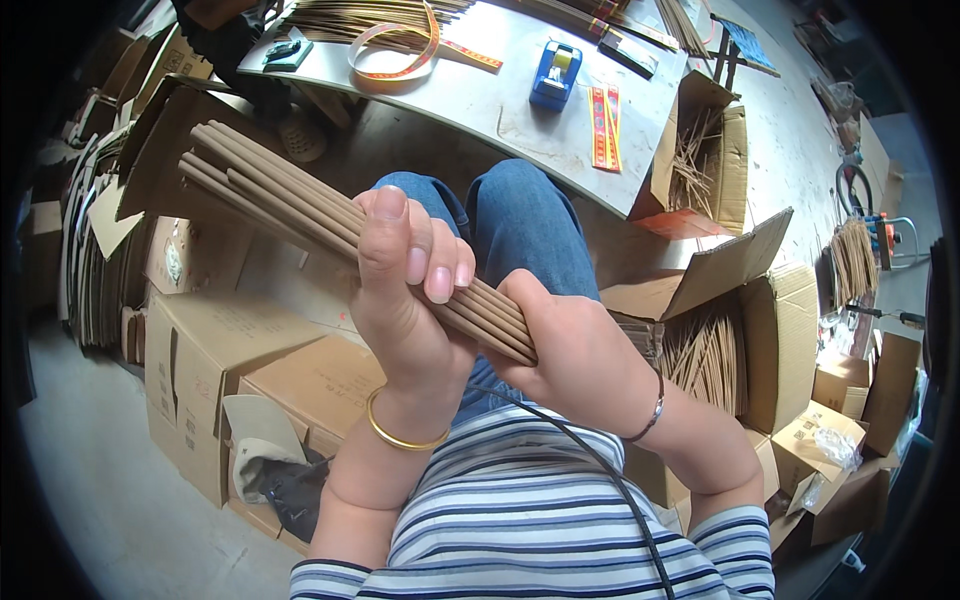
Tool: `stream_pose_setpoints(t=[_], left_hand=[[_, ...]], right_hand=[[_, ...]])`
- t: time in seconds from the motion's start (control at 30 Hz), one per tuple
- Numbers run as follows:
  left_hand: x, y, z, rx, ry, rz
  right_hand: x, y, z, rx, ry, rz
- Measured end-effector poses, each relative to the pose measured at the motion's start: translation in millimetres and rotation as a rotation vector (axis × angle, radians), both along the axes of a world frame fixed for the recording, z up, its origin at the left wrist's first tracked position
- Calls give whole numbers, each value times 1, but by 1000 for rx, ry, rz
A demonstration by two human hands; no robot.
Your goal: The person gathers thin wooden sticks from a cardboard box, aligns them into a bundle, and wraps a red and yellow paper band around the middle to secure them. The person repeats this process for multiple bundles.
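Observation:
A bundle of thin brown incense sticks point(290, 196) lies slantwise across both my hands, above my lap. My left hand point(410, 270) is wrapped round its middle, fingers curled over the top and thumb raised alongside. At the bundle's lower right end, my right hand point(570, 345) is closed round the sticks; its fingertips are hidden. The bundle's far end points to the upper left, where the stick tips are uneven. A gold bangle point(405, 428) circles my left wrist and a thin dark bracelet point(655, 405) my right.
Ahead stands a white table point(480, 105) with a blue tape dispenser point(556, 75), red-yellow printed strips point(605, 128), a curled ribbon point(395, 70) and more sticks point(370, 22). Open cartons of sticks point(705, 355) stand to my right; closed cartons point(225, 350) stand to my left.

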State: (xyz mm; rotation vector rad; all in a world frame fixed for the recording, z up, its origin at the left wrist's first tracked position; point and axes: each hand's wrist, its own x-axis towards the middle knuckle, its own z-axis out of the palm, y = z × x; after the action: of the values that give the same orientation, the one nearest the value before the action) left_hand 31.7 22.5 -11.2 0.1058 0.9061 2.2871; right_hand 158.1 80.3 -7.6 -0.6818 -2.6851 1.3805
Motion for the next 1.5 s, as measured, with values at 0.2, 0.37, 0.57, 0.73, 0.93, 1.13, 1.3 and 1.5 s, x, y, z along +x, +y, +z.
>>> stream_pose_setpoints(t=[0.2, 0.37, 0.57, 0.73, 0.93, 1.13, 1.3, 1.5], left_hand=[[-8, -8, -11, 342, -178, -305], [-2, -5, 0, 170, -116, -241], [-4, -5, -6, 410, -268, -350], [-6, -5, -4, 316, -186, -322], [0, -6, -3, 129, -58, -116], [-3, -10, -3, 191, -75, -164], [-4, -12, -3, 250, -65, -179], [-7, -13, 0, 158, -12, -116]], right_hand=[[-4, 27, 20, -776, -241, 190], [3, 25, 8, -951, -100, 164], [6, 31, -1, -1436, -78, 199], [3, 26, 7, -990, -119, 156], [3, 3, 7, -194, -26, 53], [4, 1, 8, -150, 20, 67], [2, 1, 12, -188, -13, 70], [5, 6, 15, -29, 301, -45]])
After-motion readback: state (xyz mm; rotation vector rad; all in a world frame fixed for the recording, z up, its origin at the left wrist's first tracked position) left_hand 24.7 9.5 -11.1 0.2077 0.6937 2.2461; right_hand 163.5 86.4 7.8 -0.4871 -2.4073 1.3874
